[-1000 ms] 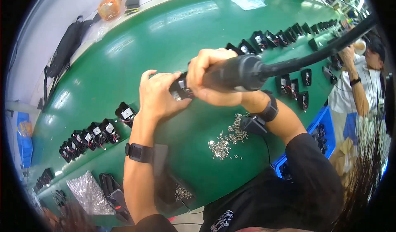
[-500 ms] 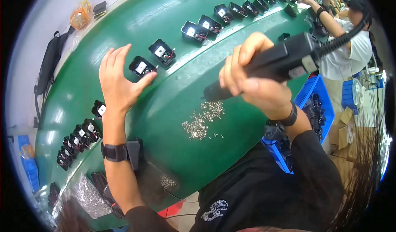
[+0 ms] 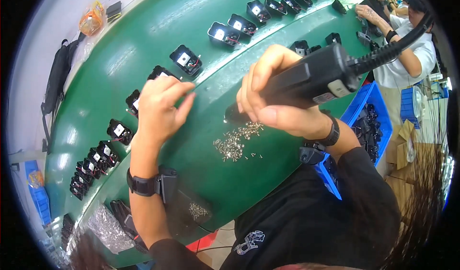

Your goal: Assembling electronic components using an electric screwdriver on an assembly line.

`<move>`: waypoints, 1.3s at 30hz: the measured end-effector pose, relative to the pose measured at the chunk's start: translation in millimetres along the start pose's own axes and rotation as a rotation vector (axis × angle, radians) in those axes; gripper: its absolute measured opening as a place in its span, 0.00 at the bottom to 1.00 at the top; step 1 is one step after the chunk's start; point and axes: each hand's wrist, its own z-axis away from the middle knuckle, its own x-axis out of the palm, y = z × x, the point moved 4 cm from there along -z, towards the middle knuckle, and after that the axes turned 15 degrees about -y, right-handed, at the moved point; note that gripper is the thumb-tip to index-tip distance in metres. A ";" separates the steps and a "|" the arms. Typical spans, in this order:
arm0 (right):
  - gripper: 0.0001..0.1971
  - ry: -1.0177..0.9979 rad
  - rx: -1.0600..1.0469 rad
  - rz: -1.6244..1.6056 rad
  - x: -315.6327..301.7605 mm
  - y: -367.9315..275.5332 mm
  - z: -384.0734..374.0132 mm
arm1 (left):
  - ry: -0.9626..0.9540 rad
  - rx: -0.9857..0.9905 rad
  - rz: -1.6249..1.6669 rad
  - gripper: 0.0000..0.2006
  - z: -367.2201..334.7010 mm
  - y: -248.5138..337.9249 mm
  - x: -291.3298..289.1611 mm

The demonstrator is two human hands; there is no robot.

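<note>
My right hand is wrapped round a thick black electric screwdriver, its cable running off to the upper right. The tool's nose points down and left, close to a loose heap of small silver screws on the green table. My left hand is open, fingers loosely bent and thumb apart, with nothing visible between them. It partly covers a black plastic housing behind its knuckles; whether it touches that housing I cannot tell. Just beyond stands another black housing with a white part and red wires inside.
Several similar housings line the green table, far right and near left. A blue crate of black parts stands at my right. Left of me lie a dark tray with screws and a clear plastic bag. A co-worker works at the far right.
My left hand has moved right and its spread fingers have bent. The screwdriver's nose has shifted slightly left in my right hand. At the far right, the co-worker's hand has come nearer.
</note>
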 end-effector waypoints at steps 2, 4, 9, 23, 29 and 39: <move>0.16 0.032 0.000 -0.037 -1.6 -5.5 -3.0 | -0.145 0.028 0.136 0.09 -0.5 0.4 10.4; 0.16 0.031 -0.011 -0.037 -3.6 -6.7 -4.5 | -0.220 0.013 0.185 0.12 -0.8 6.4 13.6; 0.17 0.052 -0.088 -0.025 -7.1 -8.8 -6.0 | -0.313 0.034 0.310 0.11 -0.4 23.0 27.8; 0.17 -0.011 -0.126 -0.030 -5.6 -10.3 2.0 | -0.335 -0.034 0.324 0.06 -0.3 21.0 37.7; 0.17 0.103 -0.025 -0.002 -3.5 -8.6 2.5 | -0.335 -0.028 0.329 0.05 -1.2 20.3 37.3; 0.17 0.078 -0.047 0.062 -3.0 -10.1 2.7 | -0.319 -0.062 0.441 0.05 -0.1 17.6 38.5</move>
